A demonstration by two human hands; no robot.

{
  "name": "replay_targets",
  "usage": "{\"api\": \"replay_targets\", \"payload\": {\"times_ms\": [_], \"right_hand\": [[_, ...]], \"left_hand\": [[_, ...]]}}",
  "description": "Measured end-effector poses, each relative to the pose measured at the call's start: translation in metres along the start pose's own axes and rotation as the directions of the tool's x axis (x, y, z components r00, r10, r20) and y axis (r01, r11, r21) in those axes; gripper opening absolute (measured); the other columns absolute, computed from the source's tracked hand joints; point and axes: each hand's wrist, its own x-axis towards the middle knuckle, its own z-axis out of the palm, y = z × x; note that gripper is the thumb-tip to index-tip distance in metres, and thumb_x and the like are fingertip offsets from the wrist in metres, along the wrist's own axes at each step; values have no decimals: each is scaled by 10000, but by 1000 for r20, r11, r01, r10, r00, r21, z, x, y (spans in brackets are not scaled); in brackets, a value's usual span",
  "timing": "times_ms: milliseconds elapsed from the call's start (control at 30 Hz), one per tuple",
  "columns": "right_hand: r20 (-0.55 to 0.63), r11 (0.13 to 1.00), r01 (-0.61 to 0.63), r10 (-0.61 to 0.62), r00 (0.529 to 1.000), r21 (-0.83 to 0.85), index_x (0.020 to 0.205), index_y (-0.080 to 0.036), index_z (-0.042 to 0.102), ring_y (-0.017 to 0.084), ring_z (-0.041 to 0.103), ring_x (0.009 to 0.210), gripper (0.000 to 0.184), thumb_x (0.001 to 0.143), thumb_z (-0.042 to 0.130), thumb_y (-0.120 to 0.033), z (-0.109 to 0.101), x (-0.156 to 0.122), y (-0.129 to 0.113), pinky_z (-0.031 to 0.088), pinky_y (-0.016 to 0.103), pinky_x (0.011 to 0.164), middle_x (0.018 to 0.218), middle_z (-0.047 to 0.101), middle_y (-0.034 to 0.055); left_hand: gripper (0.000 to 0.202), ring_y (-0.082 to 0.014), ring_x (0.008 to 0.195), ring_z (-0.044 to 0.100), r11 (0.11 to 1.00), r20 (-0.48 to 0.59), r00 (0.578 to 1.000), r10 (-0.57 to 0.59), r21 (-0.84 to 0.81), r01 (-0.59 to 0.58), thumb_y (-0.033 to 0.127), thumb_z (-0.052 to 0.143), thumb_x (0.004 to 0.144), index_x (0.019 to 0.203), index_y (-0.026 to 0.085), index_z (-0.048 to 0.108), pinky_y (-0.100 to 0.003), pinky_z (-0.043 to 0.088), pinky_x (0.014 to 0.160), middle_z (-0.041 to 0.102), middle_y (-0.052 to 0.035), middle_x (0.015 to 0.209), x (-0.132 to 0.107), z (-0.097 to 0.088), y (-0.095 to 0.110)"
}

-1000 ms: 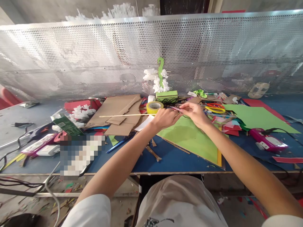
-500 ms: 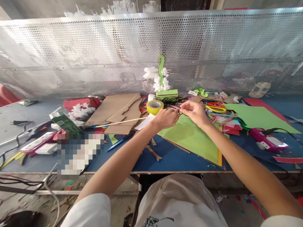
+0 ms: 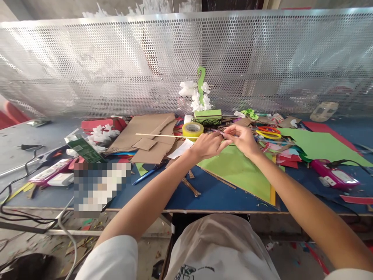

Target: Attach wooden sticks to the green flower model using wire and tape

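My left hand is closed on a thin pale stick, which sticks out to the left past the yellow tape roll. My right hand pinches close beside the left fingertips. Between the two hands shows a bit of pinkish and dark material, too small to name. Beneath them lies a light green sheet on the blue table. Just behind the hands stands a green block wound with dark thread, with a green curved stem and white paper flowers above it.
Brown cardboard lies left of the tape. Yellow-handled scissors, paper scraps and another green sheet are at right. A blue pen, a green box and magenta power strips lie about. A perforated metal panel stands behind.
The stick's free end has swung upward, so the stick lies closer to level across the cardboard. My left fingers have shifted slightly, and both hands stay together. The view has moved a little.
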Motion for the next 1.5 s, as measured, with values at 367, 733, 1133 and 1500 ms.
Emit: {"api": "replay_targets", "payload": {"times_ms": [367, 733, 1133, 1500], "right_hand": [[-21, 991, -89, 92, 996, 101, 860, -211, 752, 227, 693, 784, 502, 675, 889, -657, -1, -3, 1, 633, 395, 753, 861, 740, 64], [61, 954, -200, 191, 980, 223, 891, -215, 748, 204, 706, 808, 503, 615, 957, -580, -3, -4, -5, 650, 363, 763, 894, 735, 47], [131, 984, -104, 85, 988, 148, 932, -211, 742, 249, 739, 920, 451, 661, 942, -511, -9, -1, 0, 609, 426, 917, 961, 783, 70], [86, 1000, 5, -6, 996, 5, 916, -208, 732, 237, 718, 862, 344, 730, 874, -461, -18, 5, 5, 592, 411, 865, 917, 771, 73]], "left_hand": [[493, -276, 995, 750, 1000, -115, 993, -8, 20, 11, 512, 354, 1111, 1269, 148, 647, -309, 503, 715, 746, -147, 1192, 3, 5, -3], [268, -257, 951, 769, 1000, -216, 976, 15, 21, -10, 332, 461, 1086, 1247, 188, 620, -302, 479, 653, 790, -108, 1132, 0, 6, -4], [310, -212, 888, 741, 993, -316, 942, 116, 22, -115, 211, 490, 1058, 1322, 223, 651, -284, 481, 659, 777, -76, 1038, 2, 15, -15], [254, -200, 950, 741, 980, -338, 920, 196, 38, -195, 123, 558, 1010, 1058, 230, 783, -317, 532, 811, 808, -47, 1074, 7, 22, -23]]}}
